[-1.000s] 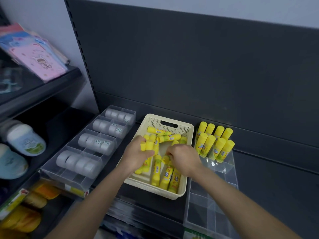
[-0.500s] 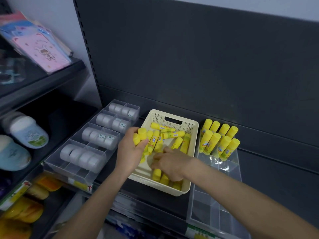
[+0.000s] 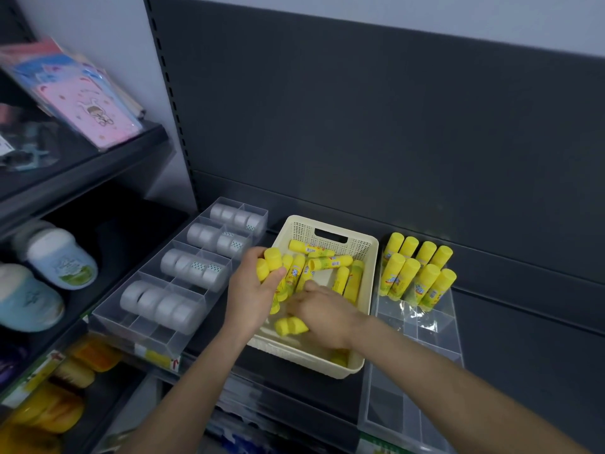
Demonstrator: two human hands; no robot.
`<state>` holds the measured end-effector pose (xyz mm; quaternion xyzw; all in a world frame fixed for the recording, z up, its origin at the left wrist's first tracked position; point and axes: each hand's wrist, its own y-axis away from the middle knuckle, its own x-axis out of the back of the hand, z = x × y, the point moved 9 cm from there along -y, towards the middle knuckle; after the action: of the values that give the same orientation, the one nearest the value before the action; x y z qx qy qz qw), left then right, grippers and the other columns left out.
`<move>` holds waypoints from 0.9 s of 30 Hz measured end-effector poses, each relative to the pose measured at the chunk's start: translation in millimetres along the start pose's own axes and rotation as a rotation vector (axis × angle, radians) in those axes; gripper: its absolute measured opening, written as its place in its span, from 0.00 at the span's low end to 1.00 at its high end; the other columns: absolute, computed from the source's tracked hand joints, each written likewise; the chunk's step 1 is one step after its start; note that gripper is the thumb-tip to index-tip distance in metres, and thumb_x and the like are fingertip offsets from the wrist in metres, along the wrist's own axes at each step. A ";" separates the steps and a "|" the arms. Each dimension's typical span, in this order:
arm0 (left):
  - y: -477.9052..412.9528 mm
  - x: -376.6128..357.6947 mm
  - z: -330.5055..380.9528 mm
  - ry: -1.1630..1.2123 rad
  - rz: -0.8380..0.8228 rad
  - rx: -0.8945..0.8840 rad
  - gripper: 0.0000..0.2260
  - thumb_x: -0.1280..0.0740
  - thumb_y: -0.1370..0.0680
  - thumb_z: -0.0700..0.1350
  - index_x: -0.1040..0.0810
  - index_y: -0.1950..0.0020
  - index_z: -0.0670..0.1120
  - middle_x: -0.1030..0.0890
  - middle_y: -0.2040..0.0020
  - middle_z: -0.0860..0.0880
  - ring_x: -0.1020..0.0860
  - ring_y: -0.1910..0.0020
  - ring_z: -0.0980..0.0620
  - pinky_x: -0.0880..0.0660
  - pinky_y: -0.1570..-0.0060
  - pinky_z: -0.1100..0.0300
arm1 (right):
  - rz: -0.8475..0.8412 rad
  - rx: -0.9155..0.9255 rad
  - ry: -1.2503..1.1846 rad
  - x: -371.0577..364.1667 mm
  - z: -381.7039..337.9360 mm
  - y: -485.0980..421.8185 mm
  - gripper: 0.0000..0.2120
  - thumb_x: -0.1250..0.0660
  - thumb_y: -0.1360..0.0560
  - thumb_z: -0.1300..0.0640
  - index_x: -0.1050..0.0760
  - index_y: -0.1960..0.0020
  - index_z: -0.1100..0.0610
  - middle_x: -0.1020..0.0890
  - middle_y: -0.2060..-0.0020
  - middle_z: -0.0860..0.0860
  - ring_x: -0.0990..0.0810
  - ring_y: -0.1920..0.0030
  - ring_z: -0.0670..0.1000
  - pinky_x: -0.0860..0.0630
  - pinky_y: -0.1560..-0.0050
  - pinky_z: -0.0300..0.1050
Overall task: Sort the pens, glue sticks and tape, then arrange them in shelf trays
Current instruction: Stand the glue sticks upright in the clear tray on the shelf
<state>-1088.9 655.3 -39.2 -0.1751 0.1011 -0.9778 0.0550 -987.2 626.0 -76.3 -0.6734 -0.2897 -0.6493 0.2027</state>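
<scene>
Raised since a second ago, the left hand (image 3: 250,291) now lifts a bundle of glue sticks (image 3: 273,258) off the heap. Tape rolls (image 3: 193,267) fill the divided tray (image 3: 131,335) at left. Just beside it, the left hand is clamped round its bundle over the cream basket (image 3: 301,229). The right hand (image 3: 324,311), close alongside, curls its fingers down among loose glue sticks (image 3: 330,262) in the basket; whether it grips any, I cannot tell. Eight standing glue sticks (image 3: 415,273) lean in the right tray (image 3: 425,326).

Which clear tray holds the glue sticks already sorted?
The tray right of the basket: glue sticks stand at its back. The left tray holds tape.
</scene>
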 end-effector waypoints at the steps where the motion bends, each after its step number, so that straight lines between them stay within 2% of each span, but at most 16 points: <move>1: 0.1 0.2 -0.8 0.006 0.004 0.003 0.11 0.29 0.25 0.40 0.28 0.46 0.48 0.22 0.59 0.59 0.24 0.61 0.66 0.29 0.63 0.74 | 0.051 -0.044 -0.094 7.2 7.4 0.9 0.12 0.34 0.29 0.58 0.24 0.46 0.54 0.22 0.52 0.51 0.31 0.50 0.53 0.31 0.45 0.47; 4: 0.3 1.5 -1.9 0.025 0.016 0.009 0.12 0.29 0.25 0.41 0.28 0.45 0.49 0.22 0.56 0.57 0.23 0.58 0.62 0.30 0.61 0.71 | 0.228 -0.205 -0.376 26.7 34.8 9.3 0.05 0.33 0.32 0.61 0.28 0.58 0.55 0.23 0.62 0.50 0.28 0.58 0.53 0.30 0.48 0.48; 6: 0.0 0.0 2.4 0.034 -0.002 -0.009 0.14 0.29 0.25 0.42 0.28 0.43 0.52 0.22 0.54 0.59 0.23 0.56 0.64 0.30 0.59 0.72 | 0.351 -0.364 -0.673 38.1 54.7 24.5 0.07 0.32 0.31 0.64 0.28 0.59 0.56 0.23 0.64 0.50 0.26 0.63 0.49 0.29 0.56 0.44; 8: 0.5 -5.5 10.1 0.053 -0.048 -0.038 0.17 0.30 0.25 0.41 0.29 0.39 0.55 0.24 0.52 0.63 0.25 0.54 0.72 0.32 0.58 0.78 | 0.449 -0.487 -0.976 44.0 66.2 41.3 0.09 0.31 0.30 0.66 0.25 0.57 0.52 0.22 0.66 0.46 0.25 0.67 0.42 0.27 0.62 0.39; 10: 0.3 -15.6 17.1 0.067 -0.108 -0.050 0.18 0.30 0.24 0.42 0.29 0.38 0.57 0.23 0.52 0.63 0.25 0.55 0.72 0.31 0.57 0.79 | 0.522 -0.537 -1.227 43.0 71.5 54.7 0.07 0.31 0.27 0.63 0.22 0.54 0.52 0.19 0.64 0.45 0.21 0.63 0.41 0.24 0.59 0.38; 11: 0.3 -22.3 21.0 0.062 -0.138 -0.055 0.17 0.31 0.24 0.43 0.28 0.38 0.58 0.22 0.53 0.61 0.24 0.56 0.69 0.31 0.58 0.77 | 0.549 -0.555 -1.321 42.1 73.7 60.9 0.05 0.31 0.25 0.61 0.21 0.51 0.54 0.16 0.60 0.47 0.18 0.58 0.44 0.22 0.54 0.43; 14: 2.2 -43.7 40.5 0.061 -0.203 -0.110 0.13 0.33 0.23 0.43 0.26 0.40 0.55 0.21 0.56 0.58 0.23 0.58 0.62 0.29 0.58 0.73 | 0.618 -0.613 -1.553 42.4 80.9 80.4 0.11 0.34 0.23 0.55 0.20 0.44 0.59 0.15 0.50 0.56 0.17 0.48 0.56 0.21 0.45 0.56; 17: 3.4 -64.9 60.9 0.115 -0.256 -0.145 0.09 0.34 0.22 0.44 0.26 0.43 0.54 0.21 0.56 0.56 0.24 0.58 0.59 0.28 0.55 0.65 | 0.678 -0.641 -1.673 48.6 91.2 103.4 0.11 0.36 0.22 0.56 0.22 0.45 0.61 0.15 0.53 0.57 0.16 0.51 0.56 0.19 0.52 0.53; 20: 4.3 -91.2 81.3 0.187 -0.348 -0.168 0.09 0.34 0.22 0.43 0.25 0.43 0.53 0.21 0.55 0.56 0.24 0.58 0.61 0.28 0.55 0.65 | 0.743 -0.692 -1.669 52.0 105.6 129.2 0.07 0.37 0.22 0.57 0.22 0.50 0.60 0.16 0.61 0.53 0.16 0.59 0.51 0.20 0.62 0.47; 21: 5.0 -100.1 88.7 0.200 -0.377 -0.181 0.09 0.34 0.22 0.42 0.24 0.43 0.52 0.21 0.55 0.57 0.24 0.59 0.61 0.28 0.55 0.66 | 0.767 -0.720 -1.655 52.8 110.7 137.6 0.08 0.36 0.22 0.57 0.22 0.50 0.61 0.16 0.60 0.54 0.16 0.59 0.52 0.19 0.61 0.49; 24: 8.9 -126.6 108.3 0.214 -0.468 -0.222 0.09 0.34 0.22 0.41 0.24 0.43 0.51 0.21 0.57 0.55 0.25 0.61 0.60 0.28 0.57 0.65 | 0.832 -0.809 -1.600 51.4 126.4 159.4 0.13 0.35 0.22 0.55 0.23 0.44 0.64 0.18 0.50 0.64 0.18 0.48 0.63 0.22 0.46 0.63; 25: 10.5 -135.9 112.4 0.208 -0.500 -0.230 0.09 0.34 0.22 0.41 0.24 0.42 0.50 0.20 0.56 0.52 0.24 0.61 0.57 0.27 0.57 0.61 | 0.855 -0.824 -1.584 52.2 129.9 166.2 0.12 0.35 0.22 0.56 0.23 0.45 0.64 0.18 0.49 0.64 0.19 0.47 0.63 0.22 0.46 0.64; 27: 14.1 -153.4 115.4 0.182 -0.561 -0.230 0.09 0.35 0.22 0.41 0.25 0.42 0.50 0.20 0.54 0.45 0.24 0.60 0.52 0.26 0.58 0.56 | 0.885 -0.839 -1.550 52.0 135.8 177.9 0.09 0.36 0.22 0.57 0.21 0.47 0.61 0.16 0.53 0.60 0.17 0.52 0.60 0.19 0.52 0.56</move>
<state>-903.9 642.9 12.9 -0.1129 0.1634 -0.9487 -0.2461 -768.8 587.3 -16.6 -0.9775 0.1894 0.0560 -0.0739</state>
